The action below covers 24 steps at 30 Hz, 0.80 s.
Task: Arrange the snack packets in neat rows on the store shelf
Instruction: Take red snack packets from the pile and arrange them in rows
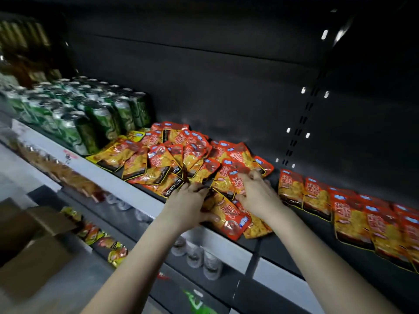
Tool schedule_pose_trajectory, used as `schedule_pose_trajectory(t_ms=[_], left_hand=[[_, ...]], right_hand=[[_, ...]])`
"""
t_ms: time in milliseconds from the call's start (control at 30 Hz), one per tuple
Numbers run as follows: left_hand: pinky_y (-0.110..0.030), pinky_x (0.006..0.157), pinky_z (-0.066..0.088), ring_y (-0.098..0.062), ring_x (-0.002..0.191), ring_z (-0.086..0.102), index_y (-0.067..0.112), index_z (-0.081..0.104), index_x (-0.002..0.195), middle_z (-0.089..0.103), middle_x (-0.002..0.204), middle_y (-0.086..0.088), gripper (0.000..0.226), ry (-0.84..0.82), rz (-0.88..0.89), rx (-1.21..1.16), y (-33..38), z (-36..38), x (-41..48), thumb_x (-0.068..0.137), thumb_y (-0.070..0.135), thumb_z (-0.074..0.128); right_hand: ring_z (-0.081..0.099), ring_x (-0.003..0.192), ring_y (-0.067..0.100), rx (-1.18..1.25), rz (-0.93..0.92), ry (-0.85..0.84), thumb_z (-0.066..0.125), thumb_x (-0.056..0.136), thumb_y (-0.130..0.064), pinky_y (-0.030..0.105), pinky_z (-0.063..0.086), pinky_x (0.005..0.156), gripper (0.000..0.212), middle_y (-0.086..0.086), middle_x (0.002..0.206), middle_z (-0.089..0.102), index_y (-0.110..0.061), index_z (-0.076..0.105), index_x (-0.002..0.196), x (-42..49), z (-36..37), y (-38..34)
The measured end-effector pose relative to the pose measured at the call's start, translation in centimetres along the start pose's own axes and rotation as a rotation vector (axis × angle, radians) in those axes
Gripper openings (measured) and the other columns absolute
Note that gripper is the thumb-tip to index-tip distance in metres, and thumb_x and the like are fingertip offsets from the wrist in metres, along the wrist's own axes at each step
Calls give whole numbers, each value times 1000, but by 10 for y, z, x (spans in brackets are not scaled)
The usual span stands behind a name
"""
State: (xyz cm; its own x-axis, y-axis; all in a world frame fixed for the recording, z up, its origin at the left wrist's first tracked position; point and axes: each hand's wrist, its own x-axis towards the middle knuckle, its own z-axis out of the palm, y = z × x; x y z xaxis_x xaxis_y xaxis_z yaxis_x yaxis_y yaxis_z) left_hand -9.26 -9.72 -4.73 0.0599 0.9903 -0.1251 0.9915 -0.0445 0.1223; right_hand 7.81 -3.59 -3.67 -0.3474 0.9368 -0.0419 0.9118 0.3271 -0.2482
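Dark store shelf (294,232) is holding a messy heap of snack packets (181,155) in the middle of the frame. The left hand (188,205) is curling around a front packet (229,216) at the shelf edge. Just beside it, the right hand (256,196) is pinching a side packet (238,177) on the heap's right. A neat row of packets (351,211) is lying at the right. Green cans (90,114) are standing at the upper left.

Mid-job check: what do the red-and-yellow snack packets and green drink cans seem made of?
The red-and-yellow snack packets seem glossy plastic or foil film: crinkled, with bright glints. The green drink cans seem metal, probably aluminium: silvery rimmed tops, shiny printed sides.
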Motion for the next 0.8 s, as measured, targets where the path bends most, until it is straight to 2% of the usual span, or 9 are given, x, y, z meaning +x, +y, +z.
schedule_pose_trajectory(t_ms=[100,200,300,400,433,500,567,700,800], left_hand=[[-44,112,26,-31,136,26,27,13,150,27,150,-6,93,-45,1,-84,0,-4,7,77,56,64],[-49,114,22,-36,139,20,37,10,148,26,147,-11,97,-123,-2,-174,5,-16,13,74,47,72],[-49,114,20,-34,139,15,48,24,139,24,143,-9,85,-177,30,-126,10,-28,18,72,43,75],[-45,116,12,-27,144,3,48,36,133,5,154,3,70,-175,144,-24,18,-32,19,74,36,74],[-44,116,11,-24,145,5,46,37,133,5,155,7,68,-194,200,-8,22,-32,20,76,34,72],[-38,114,19,-17,140,23,39,41,133,21,151,9,64,-235,265,-30,28,-28,21,76,32,71],[-33,102,36,-18,125,42,32,47,127,39,139,9,60,-206,250,-83,29,-25,25,74,34,74],[-33,85,46,-23,107,53,24,52,120,56,119,-1,52,-19,158,-121,26,-30,29,74,35,75],[-32,83,48,-21,102,57,22,57,108,61,113,-2,40,64,146,-263,18,-42,28,74,32,76]], right_hand=[[36,128,36,68,5,49,64,86,-22,44,40,104,67,9,144,27,-24,30,144,2,1,0],[40,128,29,192,15,103,74,78,-21,37,38,107,79,9,138,31,-24,31,144,3,-1,5],[42,129,27,290,42,116,74,78,-17,32,36,106,82,10,141,35,-25,29,145,1,-3,8],[45,128,27,397,66,151,69,82,-14,34,40,102,78,9,139,47,-28,26,145,-1,-4,16],[46,127,27,424,76,164,68,84,-13,35,41,102,78,8,137,50,-28,23,146,-2,-4,18],[47,126,27,465,94,186,66,85,-11,37,42,102,81,8,136,51,-28,17,148,-4,-5,22],[46,128,27,479,101,195,64,86,-10,35,41,101,85,8,138,49,-27,9,149,-6,-7,24],[42,131,23,550,102,201,59,89,-8,27,38,94,81,4,145,42,-29,9,150,-11,-14,30],[47,125,19,715,146,243,61,88,-9,27,41,89,74,5,135,50,-33,22,146,-14,-18,42]])
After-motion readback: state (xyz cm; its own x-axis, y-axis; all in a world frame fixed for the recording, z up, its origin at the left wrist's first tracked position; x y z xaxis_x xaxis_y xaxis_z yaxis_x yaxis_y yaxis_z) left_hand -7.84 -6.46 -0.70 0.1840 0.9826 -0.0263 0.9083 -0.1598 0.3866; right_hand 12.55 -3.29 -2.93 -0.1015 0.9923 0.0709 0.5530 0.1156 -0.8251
